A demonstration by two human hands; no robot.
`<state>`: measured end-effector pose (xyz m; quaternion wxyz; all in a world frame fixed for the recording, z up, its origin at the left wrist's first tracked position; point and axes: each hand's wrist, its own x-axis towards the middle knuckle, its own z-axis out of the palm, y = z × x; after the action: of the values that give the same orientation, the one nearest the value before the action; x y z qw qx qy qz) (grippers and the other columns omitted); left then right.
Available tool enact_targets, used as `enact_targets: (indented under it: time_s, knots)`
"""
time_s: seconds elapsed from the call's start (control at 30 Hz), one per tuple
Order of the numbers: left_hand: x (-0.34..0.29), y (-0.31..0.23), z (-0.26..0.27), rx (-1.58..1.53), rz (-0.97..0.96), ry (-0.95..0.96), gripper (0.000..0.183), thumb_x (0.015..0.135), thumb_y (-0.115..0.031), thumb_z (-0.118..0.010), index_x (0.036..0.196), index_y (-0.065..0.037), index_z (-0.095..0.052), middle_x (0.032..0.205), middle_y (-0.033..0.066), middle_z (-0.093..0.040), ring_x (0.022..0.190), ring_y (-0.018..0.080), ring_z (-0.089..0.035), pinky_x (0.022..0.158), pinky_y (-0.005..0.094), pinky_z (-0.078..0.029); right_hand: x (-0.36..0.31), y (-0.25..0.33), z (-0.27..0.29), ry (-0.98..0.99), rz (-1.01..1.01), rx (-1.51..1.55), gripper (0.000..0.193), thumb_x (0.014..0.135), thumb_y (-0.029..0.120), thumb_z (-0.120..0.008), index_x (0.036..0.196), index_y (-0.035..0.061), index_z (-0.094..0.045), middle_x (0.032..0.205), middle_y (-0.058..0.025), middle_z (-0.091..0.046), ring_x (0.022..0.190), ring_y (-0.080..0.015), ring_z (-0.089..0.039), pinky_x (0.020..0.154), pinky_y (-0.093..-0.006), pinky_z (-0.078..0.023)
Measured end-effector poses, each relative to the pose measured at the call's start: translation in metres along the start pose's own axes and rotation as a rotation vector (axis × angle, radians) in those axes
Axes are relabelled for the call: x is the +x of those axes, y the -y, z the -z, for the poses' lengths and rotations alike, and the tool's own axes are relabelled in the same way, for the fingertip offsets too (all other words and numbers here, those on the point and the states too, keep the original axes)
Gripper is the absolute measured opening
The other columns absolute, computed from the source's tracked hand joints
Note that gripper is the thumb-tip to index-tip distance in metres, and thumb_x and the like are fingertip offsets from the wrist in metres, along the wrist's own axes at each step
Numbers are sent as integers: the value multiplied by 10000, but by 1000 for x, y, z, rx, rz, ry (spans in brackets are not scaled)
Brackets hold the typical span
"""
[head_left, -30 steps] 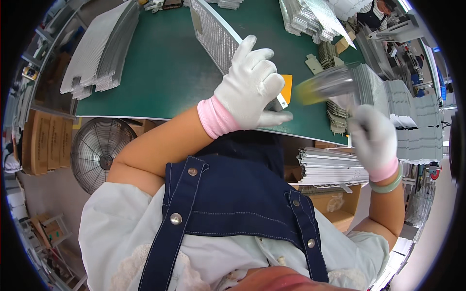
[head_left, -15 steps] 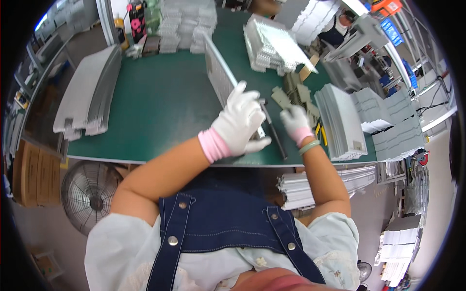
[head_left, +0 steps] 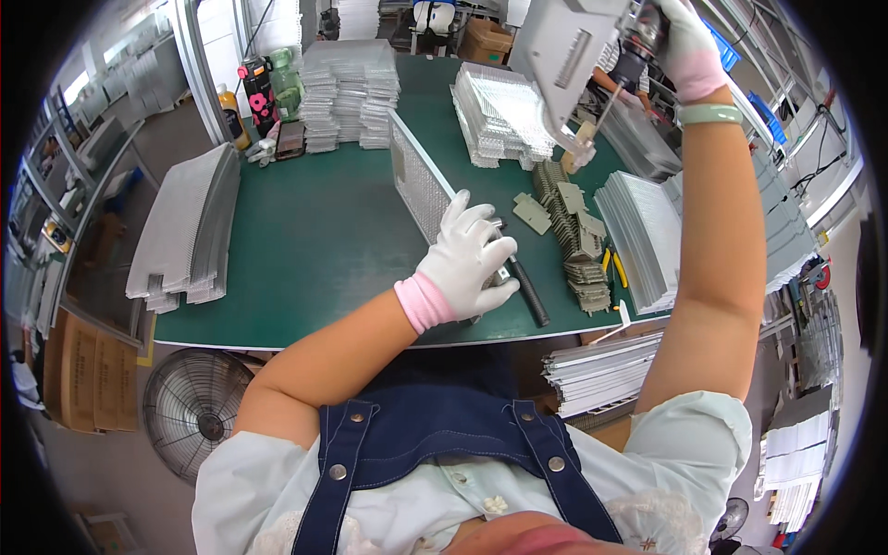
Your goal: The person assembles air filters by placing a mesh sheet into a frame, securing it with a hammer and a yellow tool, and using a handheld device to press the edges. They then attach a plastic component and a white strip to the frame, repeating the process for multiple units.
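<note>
My left hand (head_left: 467, 259), in a white glove with a pink cuff, grips the near end of a perforated metal panel (head_left: 421, 171) standing on its long edge. Raised at the upper right, my gloved right hand (head_left: 692, 46) is closed round a power screwdriver (head_left: 640, 39), whose long bit points down. Beside the panel lies a black-handled hammer (head_left: 529, 291), its head partly hidden behind my left fingers. A row of grey-beige plates (head_left: 575, 227) stands to the right, with one loose plate (head_left: 531, 214) beside it.
Stacked perforated panels (head_left: 350, 83) and more metal panels (head_left: 504, 116) sit at the back of the green table (head_left: 305, 240). Further stacks flank it left (head_left: 185, 222) and right (head_left: 638, 231). Yellow-handled pliers (head_left: 620, 268) lie by the plates. A co-worker (head_left: 615, 69) is beyond.
My right hand has left the grey-beige plates and risen to the upper right, now holding the power screwdriver. My left hand stays on the upright panel. The view has shifted.
</note>
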<state>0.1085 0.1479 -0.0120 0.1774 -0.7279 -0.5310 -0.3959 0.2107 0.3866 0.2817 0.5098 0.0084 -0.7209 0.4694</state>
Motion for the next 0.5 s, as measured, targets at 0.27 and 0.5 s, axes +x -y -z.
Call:
enact_targets:
  time_s: [0.27, 0.5]
  knots:
    - [13, 0, -11, 47, 58, 43, 401, 733, -461, -728, 745, -74, -625, 923, 174, -574, 1099, 398, -496, 1126, 634, -193, -72, 14, -47, 89, -130, 566, 216, 903, 229, -626, 1032, 64, -675, 916, -77, -718, 815, -203, -693, 765, -349, -570]
    - [12, 1, -26, 169, 33, 83, 474, 862, -532, -587, 1241, -252, -640, 1053, 156, -604, 1187, 353, -486, 1149, 601, -145, -136, 21, -29, 9, -158, 613, 368, 939, 326, -594, 1160, 36, -644, 1113, -103, -695, 994, -255, -673, 908, -406, -538]
